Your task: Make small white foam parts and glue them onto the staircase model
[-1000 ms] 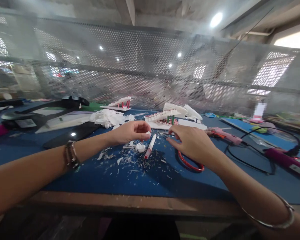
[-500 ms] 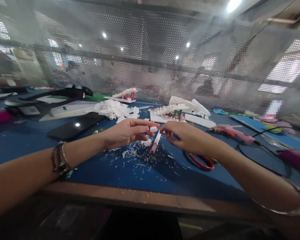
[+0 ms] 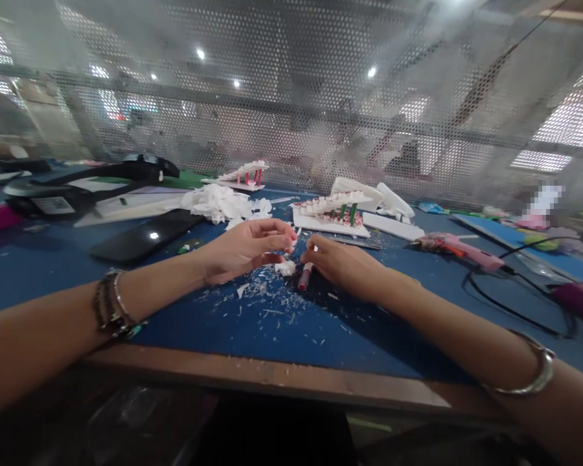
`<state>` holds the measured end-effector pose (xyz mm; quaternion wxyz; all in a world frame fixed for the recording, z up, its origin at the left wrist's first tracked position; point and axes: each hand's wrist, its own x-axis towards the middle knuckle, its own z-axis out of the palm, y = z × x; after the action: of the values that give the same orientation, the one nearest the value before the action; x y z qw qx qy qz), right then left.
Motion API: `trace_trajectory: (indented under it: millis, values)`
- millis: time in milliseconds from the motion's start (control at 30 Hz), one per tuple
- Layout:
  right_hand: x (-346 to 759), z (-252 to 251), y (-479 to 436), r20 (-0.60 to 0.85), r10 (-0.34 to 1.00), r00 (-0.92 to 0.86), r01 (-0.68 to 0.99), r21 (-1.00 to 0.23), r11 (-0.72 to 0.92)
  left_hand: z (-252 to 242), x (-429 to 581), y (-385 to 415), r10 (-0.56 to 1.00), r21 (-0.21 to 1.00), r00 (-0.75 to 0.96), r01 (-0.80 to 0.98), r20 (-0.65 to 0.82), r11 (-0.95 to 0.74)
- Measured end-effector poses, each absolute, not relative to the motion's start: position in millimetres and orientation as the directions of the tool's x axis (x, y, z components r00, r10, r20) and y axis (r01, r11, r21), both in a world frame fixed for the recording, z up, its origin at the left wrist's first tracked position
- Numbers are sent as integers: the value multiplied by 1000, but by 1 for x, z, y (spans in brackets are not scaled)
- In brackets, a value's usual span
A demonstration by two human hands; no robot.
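My left hand (image 3: 252, 249) is closed in a pinch on a small white piece (image 3: 294, 244), mostly hidden by the fingertips. My right hand (image 3: 342, 264) faces it a short gap away, its fingers curled together; what they hold, if anything, I cannot make out. Below the right fingertips lies a white tube with a red end (image 3: 304, 278), like a marker, partly covered by that hand. A crumpled white scrap (image 3: 285, 267) rests on the blue tabletop (image 3: 291, 343) between the hands, among many fine white shavings.
Behind the hands stand a white stair model with green posts (image 3: 337, 210) and another with red posts (image 3: 245, 173). A heap of white scraps (image 3: 218, 202) and a black phone (image 3: 146, 237) lie left. To the right lies a pink glue gun (image 3: 461, 250) with a black cable.
My right hand has come down and left, over the marker-like tube, and its fingers have drawn together. The red loop handle below my right forearm is now hidden. My left hand keeps its pinch.
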<state>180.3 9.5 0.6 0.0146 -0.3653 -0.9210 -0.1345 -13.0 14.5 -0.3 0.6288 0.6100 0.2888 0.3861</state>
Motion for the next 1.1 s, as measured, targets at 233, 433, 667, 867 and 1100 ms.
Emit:
trace_trajectory:
  millis: [233,433,667,867,1100]
  values:
    - [184,1,11,144,640,-755,646,338,685,-1,-16,14,767,962,584,-99,264,-255]
    - [185,9,3,205,697,-687,706,412,576,0,-19,12,730,935,621,-14,285,-353]
    - [184,14,-3,201,726,-658,732,397,554,-4,-22,15,718,924,619,-31,318,-382]
    - [186,14,-3,200,743,-639,748,386,539,-5,-20,16,736,896,592,51,329,-441]
    - [188,14,-3,234,734,-638,751,402,524,-5,-20,14,646,728,656,210,389,-652]
